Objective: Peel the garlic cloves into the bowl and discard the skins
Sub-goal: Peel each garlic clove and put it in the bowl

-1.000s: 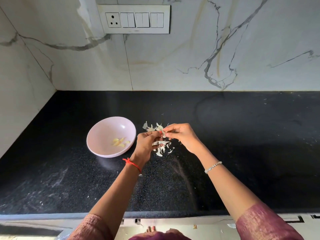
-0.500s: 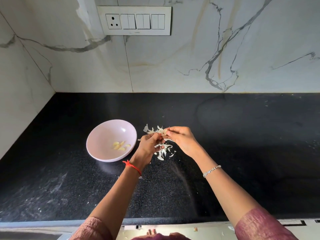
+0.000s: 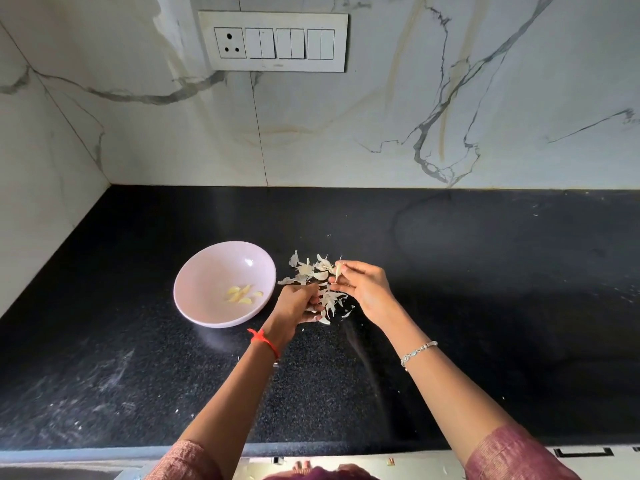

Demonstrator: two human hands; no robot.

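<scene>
1. A person stands at a black worktop (image 3: 450,306) with both arms reaching forward.
2. The right hand (image 3: 363,289) pinches a garlic clove (image 3: 338,270) between thumb and fingertips, held just above the worktop.
3. The left hand (image 3: 298,303) sits lower, just beside it. Its fingers (image 3: 313,306) are curled inward; whether they hold anything cannot be told.
4. A loose pile of papery white skins (image 3: 311,268) lies on the worktop between and beyond the hands.
5. A pale pink bowl (image 3: 207,271) stands left of the skins, near the left hand, with a few peeled cloves (image 3: 242,294) inside.
6. A red thread (image 3: 265,341) circles the left wrist and a silver bracelet (image 3: 417,351) the right.
7. A white switch panel (image 3: 273,41) is set in the marble wall behind.
</scene>
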